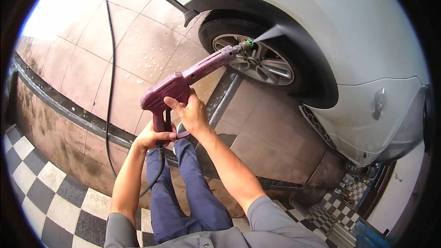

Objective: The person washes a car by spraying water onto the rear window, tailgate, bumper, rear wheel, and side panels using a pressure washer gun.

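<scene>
Both hands hold a maroon pressure washer gun (167,91), which slants up and right toward a car wheel (253,61). My left hand (151,137) is wrapped around the low end of its pistol grip. Higher and further forward, my right hand (193,114) holds the gun near the trigger guard, thumb against the body. A fan of water (270,33) leaves the green nozzle tip (250,43) and hits the upper tyre and wheel arch. From the grip's base, a black hose (159,170) curves down beside my leg.
A pale car body (365,38) with a dark wheel-arch trim (318,65) fills the upper right. Another stretch of black hose (113,58) crosses the wet, foam-spotted tiles (144,46). A dark metal-edged channel (69,103) borders a checkered floor (62,193).
</scene>
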Available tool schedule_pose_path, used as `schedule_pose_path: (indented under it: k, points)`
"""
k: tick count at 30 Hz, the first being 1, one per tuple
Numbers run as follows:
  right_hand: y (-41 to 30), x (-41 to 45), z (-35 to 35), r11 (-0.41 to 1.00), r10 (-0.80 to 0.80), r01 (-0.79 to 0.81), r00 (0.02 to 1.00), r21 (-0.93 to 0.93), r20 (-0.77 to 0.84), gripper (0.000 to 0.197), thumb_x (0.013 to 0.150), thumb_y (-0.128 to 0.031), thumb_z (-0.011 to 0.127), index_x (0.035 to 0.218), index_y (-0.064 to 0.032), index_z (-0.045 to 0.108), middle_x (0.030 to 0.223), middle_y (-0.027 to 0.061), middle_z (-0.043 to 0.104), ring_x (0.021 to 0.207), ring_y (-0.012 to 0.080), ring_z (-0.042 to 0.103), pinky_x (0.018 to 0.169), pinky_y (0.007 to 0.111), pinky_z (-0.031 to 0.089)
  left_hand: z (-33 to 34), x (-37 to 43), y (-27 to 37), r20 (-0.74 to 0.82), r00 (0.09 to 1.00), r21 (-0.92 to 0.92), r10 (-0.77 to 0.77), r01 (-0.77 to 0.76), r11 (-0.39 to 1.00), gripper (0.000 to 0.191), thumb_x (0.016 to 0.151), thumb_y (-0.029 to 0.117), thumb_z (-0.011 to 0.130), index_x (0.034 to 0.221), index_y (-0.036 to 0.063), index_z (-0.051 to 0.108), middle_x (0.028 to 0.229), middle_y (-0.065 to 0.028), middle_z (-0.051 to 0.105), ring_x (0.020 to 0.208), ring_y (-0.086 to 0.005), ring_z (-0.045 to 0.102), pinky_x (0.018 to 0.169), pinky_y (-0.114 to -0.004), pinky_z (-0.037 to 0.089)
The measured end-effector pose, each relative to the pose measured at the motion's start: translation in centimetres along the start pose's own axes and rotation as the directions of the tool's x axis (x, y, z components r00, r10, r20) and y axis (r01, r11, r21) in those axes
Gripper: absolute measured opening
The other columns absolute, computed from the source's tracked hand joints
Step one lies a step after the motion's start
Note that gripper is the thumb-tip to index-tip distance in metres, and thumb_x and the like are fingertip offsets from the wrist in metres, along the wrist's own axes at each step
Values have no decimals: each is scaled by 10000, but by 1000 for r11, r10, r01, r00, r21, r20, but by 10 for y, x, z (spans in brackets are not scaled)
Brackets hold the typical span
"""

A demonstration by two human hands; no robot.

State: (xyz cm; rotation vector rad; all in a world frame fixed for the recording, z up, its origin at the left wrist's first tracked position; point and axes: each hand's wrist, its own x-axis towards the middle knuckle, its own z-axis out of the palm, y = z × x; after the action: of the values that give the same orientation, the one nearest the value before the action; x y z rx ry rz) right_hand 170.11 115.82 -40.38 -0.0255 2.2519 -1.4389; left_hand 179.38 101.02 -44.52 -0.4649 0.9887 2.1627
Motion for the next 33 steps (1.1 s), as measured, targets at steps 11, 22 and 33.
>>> schedule_pose_path:
  k: [11,22,33]
  points:
    - [11,14,-33,990,54,-48,998,132,-41,537,862,-491,597,1044,10,536,858,96,642,788,177,609,708,305,481,0,42,23,71,990,110,-121,113,988,265,664,88,782,841,-10,610,697,-70,610,557,-136,567,447,-246,432]
    - [14,14,-36,982,-77,113,971,152,-225,456,907,-441,552,1003,0,491,808,138,655,747,275,659,640,352,494,0,57,47,136,970,207,-200,170,964,261,675,61,779,855,-11,604,694,-56,601,532,-132,558,442,-250,441]
    - [29,8,-53,959,67,-4,975,283,-213,462,927,-431,534,1090,2,539,970,60,596,881,146,530,816,284,431,17,71,50,187,951,271,-247,191,943,269,686,92,784,850,-6,595,674,-65,596,503,-123,546,433,-240,434]
